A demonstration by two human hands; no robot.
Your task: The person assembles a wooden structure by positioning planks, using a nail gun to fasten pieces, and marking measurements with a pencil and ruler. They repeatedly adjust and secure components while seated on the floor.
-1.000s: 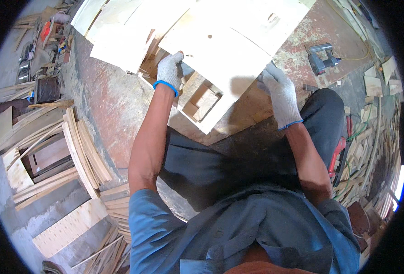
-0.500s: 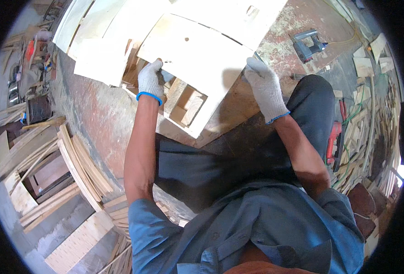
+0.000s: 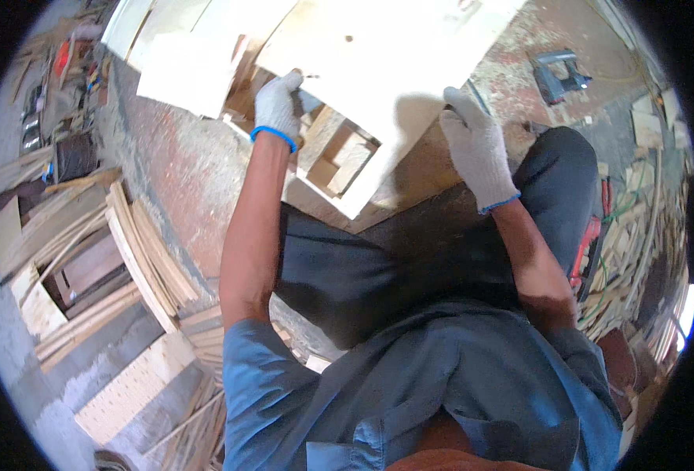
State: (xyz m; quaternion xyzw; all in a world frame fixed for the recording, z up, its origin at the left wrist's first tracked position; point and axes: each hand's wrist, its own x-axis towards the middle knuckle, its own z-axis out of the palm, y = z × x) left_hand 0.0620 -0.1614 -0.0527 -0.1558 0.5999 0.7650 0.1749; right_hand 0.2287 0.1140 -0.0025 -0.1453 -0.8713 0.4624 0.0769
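A pale plywood panel [image 3: 370, 94], brightly lit, lies over a wooden box [image 3: 327, 192] in front of me. Near its lower corner the box has a rectangular opening with bare wood inside. My left hand [image 3: 278, 108], in a white knit glove with a blue cuff, pinches the panel's left edge beside a gap into the box. On the opposite side my right hand [image 3: 476, 145], gloved alike, is closed at the panel's right edge, its fingers partly hidden. The panel's far part is washed out by light.
A nail gun [image 3: 559, 77] lies on the floor at the far right. Beside my right knee rests a red tool [image 3: 586, 247]. Wood strips [image 3: 633, 235] pile up at the right, and wooden frames and boards [image 3: 139, 259] stand at the left. Another pale board [image 3: 182, 74] adjoins the box.
The whole view has shifted, so the box, panel and floor things appear farther right. Both hands remain at the panel's edges, with little visible change in their grip.
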